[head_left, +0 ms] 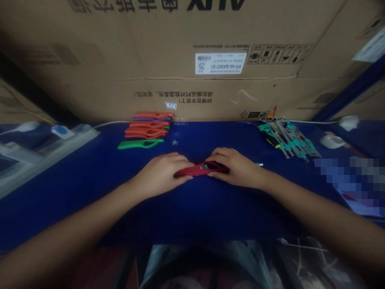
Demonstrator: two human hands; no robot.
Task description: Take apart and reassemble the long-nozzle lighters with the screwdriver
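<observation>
Both hands hold a dark red plastic lighter handle point(199, 169) above the blue table, lying nearly level. My left hand point(168, 172) pinches its left end between thumb and fingers. At the other end, beside the oval opening, my right hand point(233, 165) grips it with thumb below and fingers above. A bit of teal shows in the opening. Behind my left hand lie a green handle point(140, 144) and a stack of orange-red handles point(146, 131), with blue and green ones among them. To the right is a heap of metal rods with teal parts point(290, 138).
A large cardboard box point(168, 48) rises behind the blue table point(150, 224). In the heap on the right lies a black-and-yellow tool handle point(272, 140). White items point(332, 140) stand farther right, and a pale rail-like strip point(60, 150) runs along the left.
</observation>
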